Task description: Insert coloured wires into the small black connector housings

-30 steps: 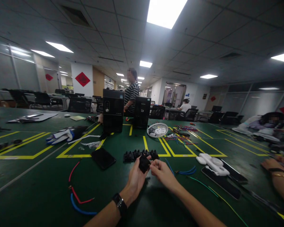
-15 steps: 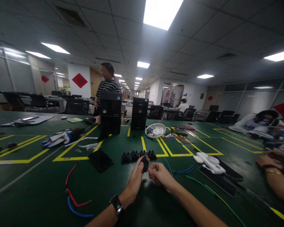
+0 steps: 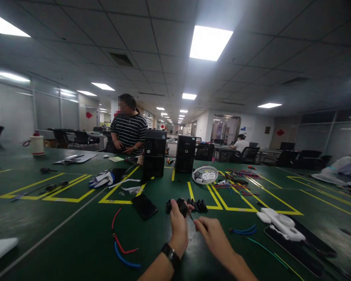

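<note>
My left hand (image 3: 179,226), a dark watch on its wrist, is closed around a small black plastic part (image 3: 181,207), partly covered by the fingers. Just to the right and a little lower, my right hand (image 3: 212,232) is pinched on a thin dark wire-like piece (image 3: 191,217) that reaches toward the black part; whether it joins the part I cannot tell. Behind my left hand, a row of similar black parts (image 3: 199,205) stands on the green table (image 3: 84,238). Several blue wires (image 3: 244,230) lie right of my right hand.
Left of my hands are a black phone (image 3: 145,206), a red wire (image 3: 121,244) and a blue wire (image 3: 125,262). Beyond stand two black computer cases (image 3: 154,154) and a white basket (image 3: 205,175). White devices (image 3: 282,224) lie right. A person (image 3: 130,128) stands across the table.
My view has swung left and tilted up, so the scene sits farther right and lower. My right hand has drawn slightly away from the black part, showing the thin piece between.
</note>
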Demonstrator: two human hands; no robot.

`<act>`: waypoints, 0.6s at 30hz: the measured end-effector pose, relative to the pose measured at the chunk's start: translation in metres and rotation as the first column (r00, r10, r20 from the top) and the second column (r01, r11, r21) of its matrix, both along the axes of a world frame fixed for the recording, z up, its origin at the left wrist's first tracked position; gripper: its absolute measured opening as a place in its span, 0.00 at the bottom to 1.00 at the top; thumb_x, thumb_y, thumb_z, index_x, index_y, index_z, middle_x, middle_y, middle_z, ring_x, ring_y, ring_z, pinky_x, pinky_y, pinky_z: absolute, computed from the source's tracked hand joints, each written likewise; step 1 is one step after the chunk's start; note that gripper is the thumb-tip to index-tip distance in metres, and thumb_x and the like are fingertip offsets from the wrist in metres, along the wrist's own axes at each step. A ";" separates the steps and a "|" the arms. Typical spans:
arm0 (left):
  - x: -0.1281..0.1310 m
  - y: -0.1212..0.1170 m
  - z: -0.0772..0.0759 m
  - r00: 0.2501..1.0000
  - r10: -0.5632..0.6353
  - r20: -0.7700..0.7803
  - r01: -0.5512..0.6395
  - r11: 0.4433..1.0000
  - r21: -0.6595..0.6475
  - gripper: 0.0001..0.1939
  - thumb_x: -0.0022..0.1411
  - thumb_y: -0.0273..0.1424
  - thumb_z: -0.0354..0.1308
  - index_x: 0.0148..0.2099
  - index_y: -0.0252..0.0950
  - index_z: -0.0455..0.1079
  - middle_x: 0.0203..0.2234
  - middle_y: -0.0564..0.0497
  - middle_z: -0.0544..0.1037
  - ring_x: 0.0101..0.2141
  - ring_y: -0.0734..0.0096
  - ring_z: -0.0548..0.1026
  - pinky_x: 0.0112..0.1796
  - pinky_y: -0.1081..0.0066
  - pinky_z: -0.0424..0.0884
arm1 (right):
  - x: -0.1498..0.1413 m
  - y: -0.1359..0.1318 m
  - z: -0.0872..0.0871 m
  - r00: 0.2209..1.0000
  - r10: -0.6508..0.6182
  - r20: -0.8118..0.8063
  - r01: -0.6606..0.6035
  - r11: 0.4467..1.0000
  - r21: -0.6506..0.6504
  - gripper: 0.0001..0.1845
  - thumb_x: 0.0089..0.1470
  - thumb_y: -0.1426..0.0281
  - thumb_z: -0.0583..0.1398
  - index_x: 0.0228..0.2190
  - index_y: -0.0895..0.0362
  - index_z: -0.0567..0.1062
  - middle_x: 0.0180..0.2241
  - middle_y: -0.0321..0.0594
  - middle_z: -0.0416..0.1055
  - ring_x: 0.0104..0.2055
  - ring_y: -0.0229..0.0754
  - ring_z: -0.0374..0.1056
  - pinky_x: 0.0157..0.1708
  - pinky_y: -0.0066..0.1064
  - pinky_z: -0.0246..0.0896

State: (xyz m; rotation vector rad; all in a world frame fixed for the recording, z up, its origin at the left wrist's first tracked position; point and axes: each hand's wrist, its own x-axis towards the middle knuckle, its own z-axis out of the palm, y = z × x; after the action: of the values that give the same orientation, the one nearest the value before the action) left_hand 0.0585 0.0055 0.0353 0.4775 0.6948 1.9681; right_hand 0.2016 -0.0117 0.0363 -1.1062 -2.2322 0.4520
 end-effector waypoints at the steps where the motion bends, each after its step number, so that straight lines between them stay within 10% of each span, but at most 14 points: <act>1: -0.011 0.003 0.008 0.993 0.078 0.088 -0.079 0.997 0.010 0.24 0.62 0.51 0.45 0.32 0.35 0.66 0.22 0.52 0.72 0.25 0.70 0.73 0.34 0.68 0.68 | 0.006 -0.002 -0.010 0.999 -0.009 0.047 0.009 1.000 0.007 0.21 0.61 0.61 0.50 0.21 0.55 0.72 0.22 0.40 0.72 0.26 0.43 0.67 0.26 0.30 0.50; 4: -0.055 0.002 0.029 0.966 0.229 0.123 -0.236 0.970 0.049 0.22 0.63 0.49 0.47 0.34 0.35 0.66 0.22 0.54 0.72 0.24 0.73 0.73 0.33 0.71 0.68 | 0.031 -0.002 -0.027 0.991 -0.058 0.118 0.055 0.998 0.022 0.21 0.62 0.62 0.48 0.22 0.54 0.70 0.24 0.42 0.73 0.26 0.44 0.68 0.27 0.31 0.51; 8: -0.077 -0.024 0.043 0.961 0.270 -0.056 -0.258 0.953 0.158 0.23 0.63 0.48 0.47 0.39 0.33 0.69 0.25 0.52 0.74 0.26 0.74 0.73 0.34 0.73 0.67 | 0.021 0.000 0.003 0.989 -0.143 0.019 0.141 0.986 0.093 0.20 0.63 0.64 0.47 0.26 0.55 0.71 0.26 0.43 0.73 0.30 0.45 0.70 0.31 0.31 0.55; 12: -0.046 -0.058 0.065 0.989 0.101 -0.110 -0.069 0.963 0.261 0.24 0.63 0.48 0.46 0.41 0.32 0.70 0.26 0.50 0.74 0.30 0.71 0.73 0.35 0.72 0.68 | -0.065 -0.007 0.035 0.990 0.125 -0.068 -0.117 0.987 0.109 0.14 0.61 0.73 0.49 0.35 0.57 0.74 0.36 0.43 0.76 0.39 0.44 0.71 0.38 0.30 0.60; 15: -0.040 -0.073 0.082 0.996 -0.062 -0.066 0.074 0.978 0.193 0.24 0.62 0.47 0.46 0.42 0.31 0.70 0.25 0.48 0.74 0.29 0.69 0.74 0.30 0.72 0.68 | -0.112 -0.011 0.038 0.893 0.447 -0.057 -0.432 0.885 0.176 0.17 0.54 0.78 0.54 0.45 0.56 0.71 0.45 0.44 0.73 0.48 0.45 0.67 0.48 0.32 0.60; 18: -0.055 -0.076 0.085 0.994 -0.051 -0.094 0.059 0.995 0.086 0.23 0.61 0.46 0.49 0.48 0.33 0.67 0.25 0.49 0.75 0.25 0.69 0.74 0.25 0.72 0.67 | -0.103 -0.010 0.034 0.907 0.377 -0.187 -0.335 0.916 0.221 0.26 0.50 0.81 0.54 0.52 0.56 0.66 0.52 0.45 0.67 0.55 0.45 0.61 0.55 0.38 0.55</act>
State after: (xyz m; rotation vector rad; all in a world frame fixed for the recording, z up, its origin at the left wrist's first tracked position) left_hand 0.0031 -0.0700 0.1199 0.6382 0.6468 1.9402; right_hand 0.0990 -0.0222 0.0707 -0.5179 -2.2205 0.4827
